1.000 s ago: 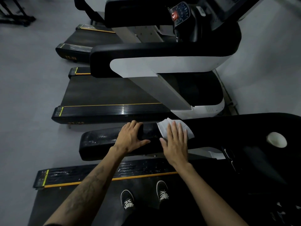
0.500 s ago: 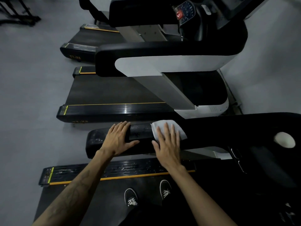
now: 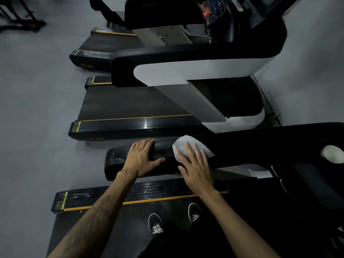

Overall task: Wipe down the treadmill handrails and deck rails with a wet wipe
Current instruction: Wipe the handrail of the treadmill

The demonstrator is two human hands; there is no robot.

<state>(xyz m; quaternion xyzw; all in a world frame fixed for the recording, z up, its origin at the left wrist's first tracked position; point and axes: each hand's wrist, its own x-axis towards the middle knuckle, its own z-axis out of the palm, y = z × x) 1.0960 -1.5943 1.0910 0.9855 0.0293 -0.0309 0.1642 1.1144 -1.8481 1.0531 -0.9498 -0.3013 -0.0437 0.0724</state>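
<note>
Glossy black plastic handrail (image 3: 242, 146) (wet-streaked), soft white wipe (image 3: 188, 144)

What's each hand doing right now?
Left hand: open, resting on the handrail, thumb over its near side.
Right hand: open, fingers flat, pressing the wet wipe on it.

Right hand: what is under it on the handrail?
The right hand lies flat on a white wet wipe, pressing it onto the black handrail. The wipe's middle and the rail surface beneath are covered.
</note>
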